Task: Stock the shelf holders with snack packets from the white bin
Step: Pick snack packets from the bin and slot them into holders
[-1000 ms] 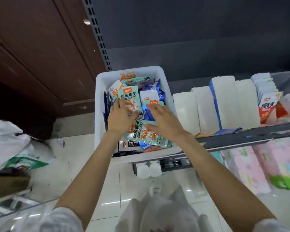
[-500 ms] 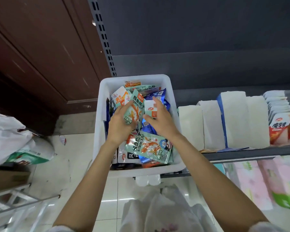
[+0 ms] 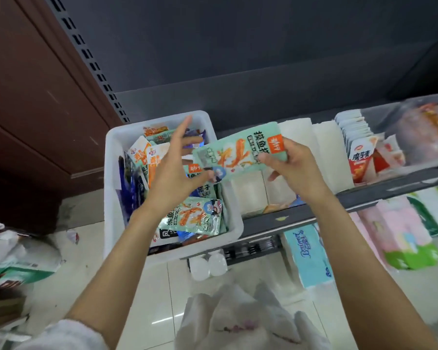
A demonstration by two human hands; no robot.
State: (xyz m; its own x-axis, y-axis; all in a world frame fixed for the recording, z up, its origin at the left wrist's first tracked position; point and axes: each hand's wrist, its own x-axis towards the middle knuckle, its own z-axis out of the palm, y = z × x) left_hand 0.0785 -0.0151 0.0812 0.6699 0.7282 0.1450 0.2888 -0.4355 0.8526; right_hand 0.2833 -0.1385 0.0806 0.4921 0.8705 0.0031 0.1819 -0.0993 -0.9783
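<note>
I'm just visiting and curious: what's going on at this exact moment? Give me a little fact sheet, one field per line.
Activity: a person is stocking a shelf with snacks
Right hand: grips a mint-green snack packet by its right end, held in the air above the bin's right edge
Left hand: fingers spread, thumb touching the packet's lower left edge
White bin: holds many more packets, one similar mint-green one near the front
Shelf: white holders beside the bin, red-and-white packets standing further right
Floor: pale tiles, white bags

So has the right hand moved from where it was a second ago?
Yes. The right hand has left the white bin, moving right to above the shelf's white holders, gripping a mint-green packet.
</note>
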